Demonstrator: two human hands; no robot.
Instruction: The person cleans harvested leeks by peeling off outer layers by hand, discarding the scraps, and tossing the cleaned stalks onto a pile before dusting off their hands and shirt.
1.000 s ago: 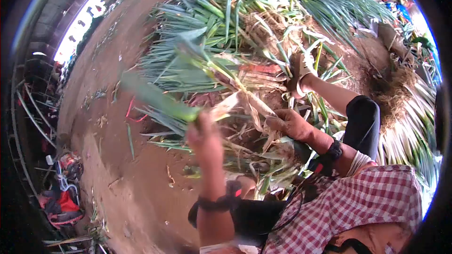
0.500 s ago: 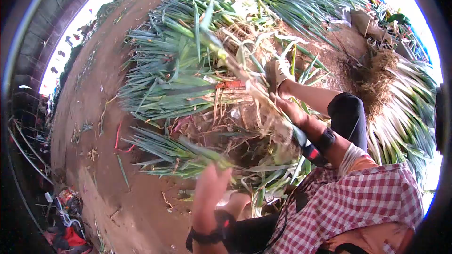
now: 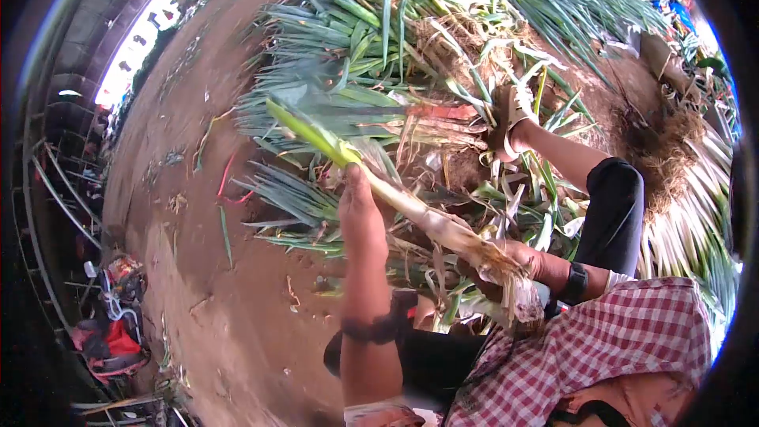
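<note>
A long leek (image 3: 427,217) slants across the middle of the head view, its green top to the upper left and its rooty, papery base to the lower right. My left hand (image 3: 357,194) is closed around the stalk just below the green leaves. Near the root end, my right hand (image 3: 518,259) grips the leek from behind, with some fingers hidden by the stalk and loose skins. Below the green tip lies a small bunch of leeks (image 3: 296,196) on the ground.
A large heap of leeks (image 3: 332,55) lies ahead, with a red-orange band (image 3: 443,111) on one bundle. More leeks (image 3: 692,213), pale stems showing, lie at the right. My right shoe (image 3: 512,115) rests among scraps. Bare soil (image 3: 174,229) stretches left.
My left hand has come up from beside the small bunch and closed on the leek's upper stalk. The leek's root end has dropped lower, toward my lap. The view has shifted slightly.
</note>
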